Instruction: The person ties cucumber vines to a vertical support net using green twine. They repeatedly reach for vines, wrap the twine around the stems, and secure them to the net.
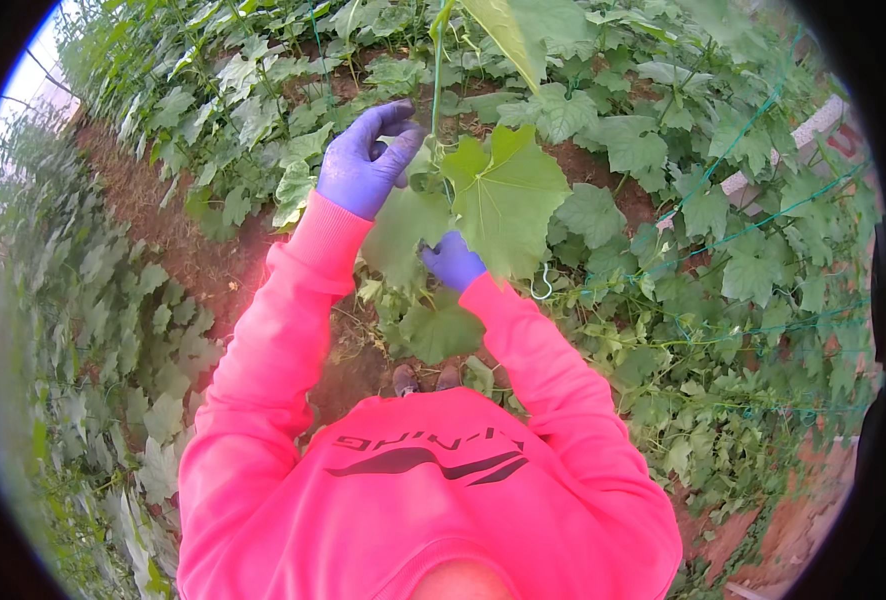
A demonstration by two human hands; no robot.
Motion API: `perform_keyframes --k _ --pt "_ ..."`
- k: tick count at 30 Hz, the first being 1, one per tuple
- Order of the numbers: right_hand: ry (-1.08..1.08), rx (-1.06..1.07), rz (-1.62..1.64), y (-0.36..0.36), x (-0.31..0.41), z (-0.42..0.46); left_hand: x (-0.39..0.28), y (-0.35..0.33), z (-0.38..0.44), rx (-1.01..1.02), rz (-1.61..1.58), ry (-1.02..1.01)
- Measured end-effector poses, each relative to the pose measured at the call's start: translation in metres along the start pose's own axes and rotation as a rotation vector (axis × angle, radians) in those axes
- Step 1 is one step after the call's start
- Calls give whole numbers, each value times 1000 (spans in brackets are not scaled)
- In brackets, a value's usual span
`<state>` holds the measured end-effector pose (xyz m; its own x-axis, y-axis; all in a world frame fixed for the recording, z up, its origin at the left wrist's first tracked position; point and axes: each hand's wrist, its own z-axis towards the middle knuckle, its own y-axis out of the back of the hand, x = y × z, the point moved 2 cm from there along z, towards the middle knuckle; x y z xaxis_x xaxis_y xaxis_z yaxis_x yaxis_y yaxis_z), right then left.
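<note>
My left hand (372,157), in a purple glove, is raised beside an upright climbing vine. Its fingers curl and its thumb bends in towards a green support string (437,82) and the vine's stem. Whether anything is pinched between them is unclear. Lower down, my right hand (454,261), gloved the same way, reaches in among the leaves of that vine. Its fingertips are partly hidden, and I cannot make out what they hold. A broad lobed leaf (507,202) spreads just above the right hand. Another leaf (441,328) hangs below it.
A pale S-shaped wire hook (542,283) hangs right of my right hand. Green twine (743,142) crosses the dense vines on the right, near a whitish bar (818,124). Bare soil (188,225) runs between plant rows on the left. My shoes (405,380) stand below.
</note>
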<state>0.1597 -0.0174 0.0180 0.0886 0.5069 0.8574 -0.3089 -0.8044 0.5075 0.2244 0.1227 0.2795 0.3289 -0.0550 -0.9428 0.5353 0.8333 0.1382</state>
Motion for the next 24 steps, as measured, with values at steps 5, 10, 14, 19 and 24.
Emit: perform_keyframes --k 5,10,14,19,24 --pt "223 -182 -417 -35 -58 -19 13 -31 15 62 -60 38" --pt "-403 646 -379 -44 -91 -86 129 -55 -38 138 -119 295" --pt "-296 525 -574 -10 -158 -135 197 -70 -99 282 322 371" --pt "-605 139 314 79 -50 -77 230 -66 -127 164 441 261" --pt "39 28 366 110 86 -34 218 -77 -122 148 477 175"
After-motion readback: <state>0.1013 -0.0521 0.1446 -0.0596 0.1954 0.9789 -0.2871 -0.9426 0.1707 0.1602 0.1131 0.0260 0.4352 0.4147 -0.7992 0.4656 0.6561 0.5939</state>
